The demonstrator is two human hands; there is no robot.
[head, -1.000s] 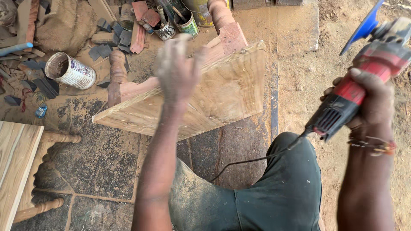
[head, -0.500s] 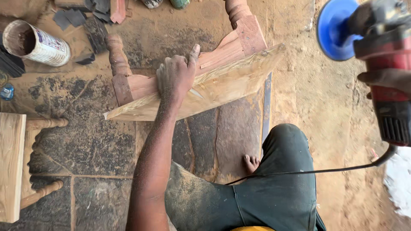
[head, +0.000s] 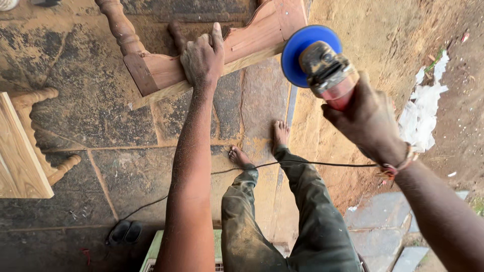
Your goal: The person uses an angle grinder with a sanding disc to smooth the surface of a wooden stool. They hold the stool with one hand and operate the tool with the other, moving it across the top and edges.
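A small wooden table (head: 252, 38) with turned legs lies tipped on its side on the stone floor. My left hand (head: 202, 58) grips its upper edge, arm stretched straight out. My right hand (head: 365, 118) holds a red angle grinder (head: 327, 70) with a round blue sanding disc (head: 302, 50). The disc hovers just right of the table's end, close to it but apart. The grinder's black cord (head: 302, 162) runs back across my legs.
Another pale wooden table (head: 22, 146) with turned legs stands at the left edge. My bare feet (head: 259, 146) rest on the stone slabs. Sandy ground with white scraps (head: 421, 113) lies to the right. Dark slippers (head: 126, 232) sit near the bottom.
The view has shifted closer and lower. My right hand swung the grinder in from the far right toward the table's end. My left hand stayed on the table's edge.
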